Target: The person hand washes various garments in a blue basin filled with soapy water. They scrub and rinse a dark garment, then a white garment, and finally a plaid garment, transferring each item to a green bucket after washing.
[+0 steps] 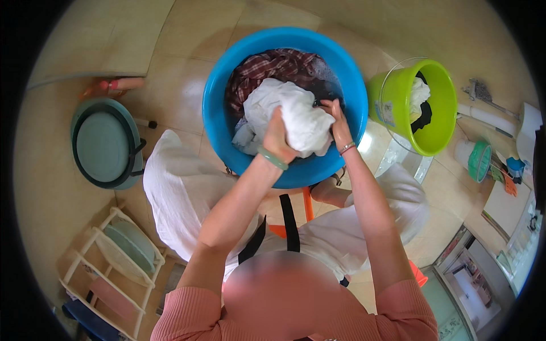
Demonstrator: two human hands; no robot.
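A bunched white garment is gathered between my two hands inside a large blue tub. My left hand, below a green bangle, presses against the cloth's near left side with fingers closed on it. My right hand grips the right edge of the same garment, its fingers curled toward the tub's middle. Behind the white cloth lies a dark red plaid garment, wet and crumpled. Suds show at the tub's far right. What lies beneath the white garment is hidden.
Right of the tub stands a lime green bucket with black and white cloth inside. Grey-green basins lean at the left, above a cream rack holding more basins. A small bin with a green liner stands far right.
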